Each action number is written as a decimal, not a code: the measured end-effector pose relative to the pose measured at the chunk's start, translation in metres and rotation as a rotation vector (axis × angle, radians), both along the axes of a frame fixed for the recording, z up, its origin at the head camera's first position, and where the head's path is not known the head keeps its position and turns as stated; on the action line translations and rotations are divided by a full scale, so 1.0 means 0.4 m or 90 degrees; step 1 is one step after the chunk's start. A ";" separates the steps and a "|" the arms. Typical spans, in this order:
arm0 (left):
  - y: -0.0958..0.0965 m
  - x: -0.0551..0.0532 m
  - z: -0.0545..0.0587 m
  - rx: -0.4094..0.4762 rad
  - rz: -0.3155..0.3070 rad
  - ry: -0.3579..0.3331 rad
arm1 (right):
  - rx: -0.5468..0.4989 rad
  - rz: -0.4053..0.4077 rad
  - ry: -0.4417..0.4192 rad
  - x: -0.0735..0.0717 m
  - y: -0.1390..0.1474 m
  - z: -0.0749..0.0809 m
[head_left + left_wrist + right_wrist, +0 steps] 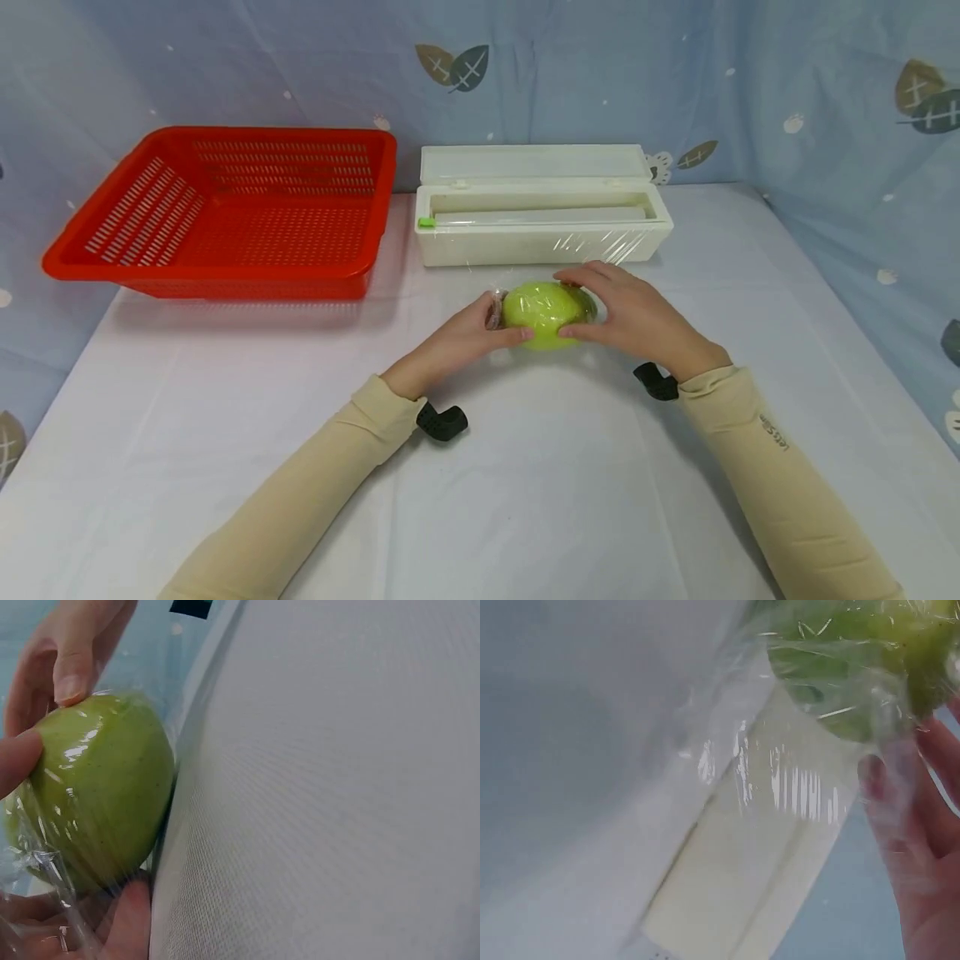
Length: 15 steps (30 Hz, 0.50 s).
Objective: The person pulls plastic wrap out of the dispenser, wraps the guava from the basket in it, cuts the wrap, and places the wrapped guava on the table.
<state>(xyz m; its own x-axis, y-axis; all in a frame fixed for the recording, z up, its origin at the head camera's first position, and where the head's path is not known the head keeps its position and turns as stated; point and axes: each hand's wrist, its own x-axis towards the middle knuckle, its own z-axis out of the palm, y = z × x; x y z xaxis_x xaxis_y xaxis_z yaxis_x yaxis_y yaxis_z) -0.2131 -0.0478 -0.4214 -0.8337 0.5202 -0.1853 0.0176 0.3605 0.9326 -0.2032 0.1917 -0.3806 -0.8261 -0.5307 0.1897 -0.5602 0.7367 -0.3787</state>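
A rounded yellow-green fruit (542,308), its skin finely speckled in the left wrist view, is held in front of a white film box. Clear cling film (742,772) lies over the fruit and stretches back to the box, with shiny creases across it. My left hand (467,332) grips the left side, thumb on the front face, and some film bunches by its fingers. On the other side my right hand (636,315) grips the fruit between thumb and fingers. The fruit's underside is hidden in the head view.
The white cling film box (480,248) stands lid up at the back, a film roll (540,215) inside and a small green piece (427,222) on its front edge. A red slotted basket (225,272) sits back left on the white tablecloth (525,500). Behind hangs a blue leaf-print curtain (315,67).
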 end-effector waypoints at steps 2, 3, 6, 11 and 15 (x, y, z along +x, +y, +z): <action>0.000 0.001 0.001 0.004 0.005 -0.005 | 0.015 -0.002 0.003 0.003 0.002 0.003; 0.000 0.001 0.002 0.004 0.007 -0.007 | 0.024 -0.001 -0.003 0.005 0.002 0.004; -0.002 0.003 0.006 -0.008 0.011 -0.006 | 0.045 0.008 -0.020 0.007 -0.002 0.001; -0.008 -0.002 0.015 -0.033 0.001 0.018 | 0.074 0.009 -0.030 0.010 -0.014 -0.011; -0.015 -0.007 0.022 -0.045 0.018 0.024 | 0.085 -0.009 -0.057 0.012 -0.017 -0.019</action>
<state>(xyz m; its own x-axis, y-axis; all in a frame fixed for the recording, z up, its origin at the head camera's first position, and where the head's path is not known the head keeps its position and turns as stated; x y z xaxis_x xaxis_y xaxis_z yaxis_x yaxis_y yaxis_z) -0.2159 -0.0540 -0.4125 -0.8552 0.4829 -0.1884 0.0415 0.4262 0.9037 -0.1985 0.1849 -0.3882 -0.8442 -0.5343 0.0442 -0.5179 0.7913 -0.3250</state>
